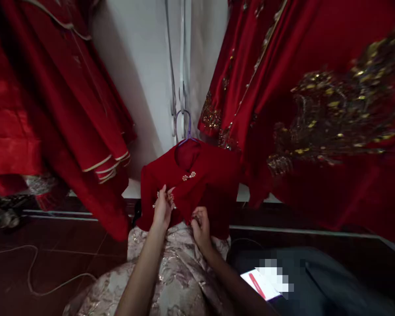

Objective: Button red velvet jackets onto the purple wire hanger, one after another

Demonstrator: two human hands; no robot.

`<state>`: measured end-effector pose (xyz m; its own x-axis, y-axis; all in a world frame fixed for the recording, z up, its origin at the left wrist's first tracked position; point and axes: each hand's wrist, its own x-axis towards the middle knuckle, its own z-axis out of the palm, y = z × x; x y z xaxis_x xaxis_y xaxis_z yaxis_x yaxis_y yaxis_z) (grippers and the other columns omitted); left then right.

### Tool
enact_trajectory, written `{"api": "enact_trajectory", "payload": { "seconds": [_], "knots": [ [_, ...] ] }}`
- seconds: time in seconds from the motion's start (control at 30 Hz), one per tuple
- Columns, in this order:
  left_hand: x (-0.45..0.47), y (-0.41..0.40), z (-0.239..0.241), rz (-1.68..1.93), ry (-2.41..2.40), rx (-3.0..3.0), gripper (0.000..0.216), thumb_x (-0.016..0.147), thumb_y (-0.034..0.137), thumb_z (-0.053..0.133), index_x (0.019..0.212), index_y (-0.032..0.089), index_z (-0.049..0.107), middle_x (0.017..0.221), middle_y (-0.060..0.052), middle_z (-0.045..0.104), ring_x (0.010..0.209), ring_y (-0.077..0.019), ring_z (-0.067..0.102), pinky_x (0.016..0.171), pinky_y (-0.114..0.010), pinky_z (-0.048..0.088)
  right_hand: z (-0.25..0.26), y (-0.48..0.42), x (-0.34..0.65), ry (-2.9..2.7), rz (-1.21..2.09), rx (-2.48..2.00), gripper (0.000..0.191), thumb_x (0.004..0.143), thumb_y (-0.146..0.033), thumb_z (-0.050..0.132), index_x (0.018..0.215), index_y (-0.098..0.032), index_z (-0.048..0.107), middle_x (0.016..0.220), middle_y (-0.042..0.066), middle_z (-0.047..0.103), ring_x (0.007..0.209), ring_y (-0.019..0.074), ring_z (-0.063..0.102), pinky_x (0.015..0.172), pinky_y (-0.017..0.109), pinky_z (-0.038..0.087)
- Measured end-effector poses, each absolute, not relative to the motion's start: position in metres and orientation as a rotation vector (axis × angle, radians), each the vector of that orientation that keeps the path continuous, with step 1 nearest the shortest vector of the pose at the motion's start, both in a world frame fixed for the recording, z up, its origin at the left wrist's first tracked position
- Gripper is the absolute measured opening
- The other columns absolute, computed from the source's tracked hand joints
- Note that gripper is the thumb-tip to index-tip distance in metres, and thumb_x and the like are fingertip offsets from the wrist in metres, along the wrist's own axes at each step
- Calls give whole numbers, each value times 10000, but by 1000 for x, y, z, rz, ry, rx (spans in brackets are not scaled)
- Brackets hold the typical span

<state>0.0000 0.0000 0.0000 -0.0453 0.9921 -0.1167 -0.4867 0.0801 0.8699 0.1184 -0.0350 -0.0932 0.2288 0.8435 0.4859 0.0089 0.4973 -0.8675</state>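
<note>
Head view: a red jacket (pixel 213 180) is seen hung upright on a purple hanger (pixel 184 127), directly ahead of and just above both hands. The left hand (pixel 162 210) is pinched shut on the jacket's front edge at a gold clasp (pixel 167 198). The right hand (pixel 200 226), lower and just beside it, is closed on the flap. A pale brocade skirt (pixel 181 267) is spread beneath the wrists.

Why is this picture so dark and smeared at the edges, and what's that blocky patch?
Head view: light falls mainly on the white wall; the gold-embroidered red dress at right is blurred and stretched; the small red jacket is sharper; the blocky patch is pixelated.
</note>
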Motion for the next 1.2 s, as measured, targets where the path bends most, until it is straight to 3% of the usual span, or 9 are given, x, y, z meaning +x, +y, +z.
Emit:
{"api": "enact_trajectory", "payload": {
  "seconds": [0.17, 0.33, 0.57, 0.67, 0.83, 1.0, 1.1, 1.2],
  "knots": [
    [-2, 22, 50, 1346, 1041, 1493, 322, 770, 453, 535, 859, 171, 663, 825, -49, 674, 738, -148, 600, 689, -261, 451, -89, -37, 119, -1219, 693, -924, 212, 669, -92, 421, 846, -210, 412, 735, -30, 389, 624, 109, 410, 569, 229, 346],
    [7, 36, 76, 1056, 1406, 2449, 242, 816, 415, 520, 890, 227, 653, 867, -50, 607, 892, -196, 530, 785, -311, 425, -88, -38, 119, -1188, 725, -924, 221, 654, -90, 427, 838, -212, 408, 731, -30, 391, 607, 104, 411, 552, 220, 350],
    [13, 42, 78, 828, 1426, 2756, 179, 834, 340, 502, 902, 204, 595, 928, -62, 564, 919, -212, 489, 798, -350, 379, -86, -37, 117, -1209, 687, -935, 212, 661, -85, 435, 830, -211, 415, 720, -29, 394, 609, 108, 420, 544, 219, 366],
    [11, 42, 79, 858, 1311, 2836, 136, 844, 294, 473, 905, 201, 551, 895, -37, 588, 910, -198, 488, 880, -382, 321, -76, -46, 118, -1235, 465, -947, 195, 661, -62, 429, 794, -205, 426, 771, 0, 426, 659, 123, 444, 565, 235, 384],
    [10, 43, 83, 891, 1258, 2922, 114, 847, 236, 423, 882, 189, 521, 817, -19, 612, 839, -175, 500, 952, -399, 244, -9, -47, 130, -1413, -31, -849, 148, 698, -59, 456, 719, -205, 464, 842, 37, 471, 802, 168, 496, 722, 326, 435],
    [8, 44, 85, 953, 1320, 2955, 143, 822, 273, 443, 812, 191, 559, 697, -20, 603, 780, -180, 512, 963, -414, 230, 72, 13, 134, -1451, 128, -874, 54, 770, -186, 453, 780, -202, 503, 882, 63, 543, 898, 186, 541, 832, 350, 448],
    [2, 41, 85, 1044, 1571, 2827, 194, 812, 322, 458, 706, 188, 552, 625, -21, 575, 752, -191, 519, 972, -443, 219, 82, 49, 127, -1397, 459, -1045, 322, 811, -356, 423, 1063, -165, 489, 1071, 133, 566, 1042, 228, 533, 890, 380, 438],
    [-5, 40, 84, 1150, 1951, 2645, 157, 760, 276, 509, 859, 161, 552, 805, -83, 610, 882, -253, 517, 955, -484, 235, 69, 63, 119, -1323, 507, -1314, 665, 812, -530, 383, 1293, -73, 335, 1296, 230, 434, 1268, 308, 343, 1009, 470, 311]
  ]
}}
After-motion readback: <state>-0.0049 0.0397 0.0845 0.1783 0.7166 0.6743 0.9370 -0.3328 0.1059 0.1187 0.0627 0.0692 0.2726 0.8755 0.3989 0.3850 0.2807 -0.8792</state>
